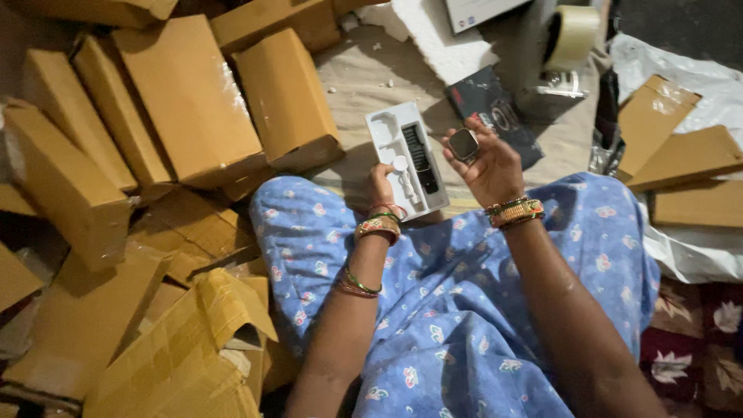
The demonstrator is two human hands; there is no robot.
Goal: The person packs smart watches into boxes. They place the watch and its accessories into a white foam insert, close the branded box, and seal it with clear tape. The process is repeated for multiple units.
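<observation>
A person sits on the floor in a blue flowered garment, seen from above, both forearms reaching forward over the lap. The left hand point(385, 195) grips the near end of a white moulded tray point(405, 159) from beneath, holding it tilted over the left knee; a dark watch strap point(419, 157) lies in one long slot and a small white charger piece point(402, 166) sits beside it in another. The right hand point(489, 164) is curled around a square smartwatch body point(464, 144), pinched between thumb and fingers just to the right of the tray, its dark screen facing up. To seat the watch body well, the judgement here is that the tray should be kept level and steady, and the body lowered squarely into the empty recess at the far end, pressed by its edges rather than its screen. A black printed box lid point(492, 114) lies on the cloth beyond the hands, partly covered by the right hand. Many brown cardboard cartons point(190, 97) are heaped to the left, with flattened ones at the right edge. A roll of packing tape point(571, 35) near the top is cut off by the frame. The light is dim, so the empty recess's shape and the left fingers under the tray cannot be made out.
</observation>
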